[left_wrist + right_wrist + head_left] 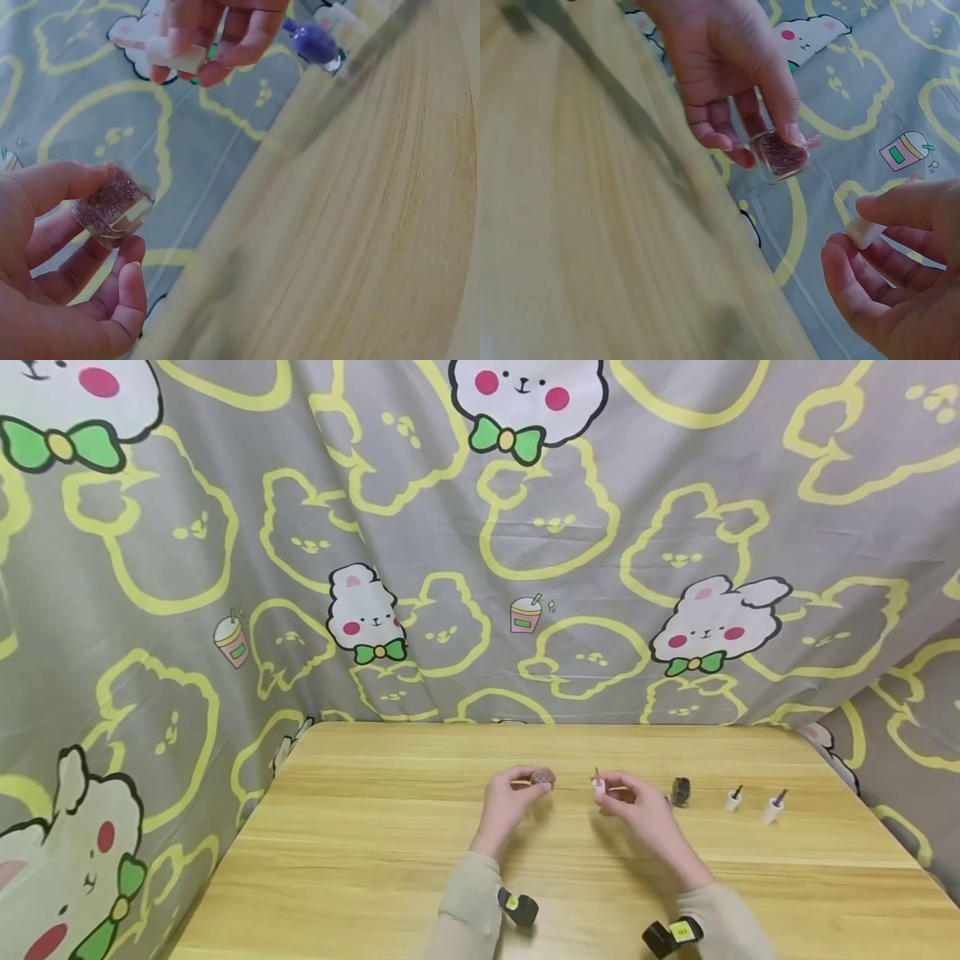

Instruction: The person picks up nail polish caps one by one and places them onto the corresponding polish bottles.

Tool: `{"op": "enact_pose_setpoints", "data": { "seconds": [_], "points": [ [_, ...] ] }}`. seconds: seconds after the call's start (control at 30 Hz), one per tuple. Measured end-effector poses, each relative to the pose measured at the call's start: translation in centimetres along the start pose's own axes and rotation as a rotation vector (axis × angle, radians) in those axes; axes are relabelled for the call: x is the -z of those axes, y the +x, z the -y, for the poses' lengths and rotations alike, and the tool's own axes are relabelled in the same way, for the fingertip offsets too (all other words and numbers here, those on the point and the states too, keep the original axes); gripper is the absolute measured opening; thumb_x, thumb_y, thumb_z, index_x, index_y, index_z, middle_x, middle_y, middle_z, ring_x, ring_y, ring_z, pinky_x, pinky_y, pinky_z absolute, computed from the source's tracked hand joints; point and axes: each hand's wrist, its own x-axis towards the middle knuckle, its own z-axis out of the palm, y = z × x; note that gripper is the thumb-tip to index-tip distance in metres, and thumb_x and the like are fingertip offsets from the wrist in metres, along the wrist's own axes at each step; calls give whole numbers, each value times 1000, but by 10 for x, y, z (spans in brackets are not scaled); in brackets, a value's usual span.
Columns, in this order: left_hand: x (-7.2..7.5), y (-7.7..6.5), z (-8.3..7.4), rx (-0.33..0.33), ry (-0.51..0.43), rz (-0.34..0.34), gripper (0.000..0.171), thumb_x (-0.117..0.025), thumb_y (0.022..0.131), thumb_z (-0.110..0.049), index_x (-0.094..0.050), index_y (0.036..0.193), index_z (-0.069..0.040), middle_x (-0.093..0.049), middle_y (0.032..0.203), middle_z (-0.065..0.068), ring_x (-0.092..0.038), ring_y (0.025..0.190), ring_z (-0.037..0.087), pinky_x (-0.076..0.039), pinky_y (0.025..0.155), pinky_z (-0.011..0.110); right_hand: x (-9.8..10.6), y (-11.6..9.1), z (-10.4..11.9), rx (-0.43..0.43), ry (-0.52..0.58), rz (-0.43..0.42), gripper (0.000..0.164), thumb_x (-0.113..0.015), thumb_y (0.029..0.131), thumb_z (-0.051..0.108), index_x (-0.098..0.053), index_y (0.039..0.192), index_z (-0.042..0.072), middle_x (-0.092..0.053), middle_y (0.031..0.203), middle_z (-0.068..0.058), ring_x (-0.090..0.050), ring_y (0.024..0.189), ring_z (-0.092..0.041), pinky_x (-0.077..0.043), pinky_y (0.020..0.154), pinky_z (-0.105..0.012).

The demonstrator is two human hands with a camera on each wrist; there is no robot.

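There's your left hand [510,800], thumb and fingers closed in a light pinch on the uncapped glitter nail polish bottle [112,206], held off the surface [375,835]! Across at its 3 o'clock, your right hand [643,806] pinches a white brush cap [598,787], bristles towards 12, bottle and cap well apart. At your right hand's 3 o'clock sits a dark polish bottle [681,792], just beside it; farther along stand a dark-brushed cap [732,802] and a purplish-brushed cap [772,812], both brush up.
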Motion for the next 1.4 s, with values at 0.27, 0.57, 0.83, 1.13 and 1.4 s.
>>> {"op": "enact_pose_setpoints", "data": {
  "seconds": [0.27,0.57,0.83,1.13,1.4],
  "points": [
    [3,-1,4,6,-62,-39,30,-77,81,-16,-72,109,-8,-70,110,11,-63,88,14,-51,74,24,-7,11,10,-7,106,-25,40,-67,90,7,-53,125,-5,-62,114,-22,-64,84,-1,-55,77,-19],
    [5,0,13,-26,-63,-79,32,-79,79,-19,-72,108,-8,-69,109,10,-59,85,11,-50,73,21,-9,16,10,-19,102,-87,32,-70,88,9,-54,114,-3,-62,108,-10,-63,85,2,-53,78,-17],
    [-6,-1,9,-43,-54,-116,28,-80,78,-17,-73,104,-6,-68,110,10,-58,87,12,-49,75,21,-2,17,8,36,5,-131,29,-72,88,14,-62,110,-1,-64,103,-11,-58,85,0,-49,77,-16],
    [-14,0,2,-135,-29,-95,28,-80,78,-15,-73,104,-7,-68,108,11,-62,88,15,-51,76,20,6,13,16,116,-34,-117,30,-70,91,18,-65,113,-1,-65,110,-17,-57,91,5,-49,81,-11],
    [-15,0,5,-172,17,-81,27,-80,77,-14,-74,103,-8,-68,102,9,-62,85,12,-53,75,19,4,10,19,204,-133,-138,24,-70,90,15,-68,109,1,-67,106,-15,-56,90,7,-52,78,-13]
  ]
}}
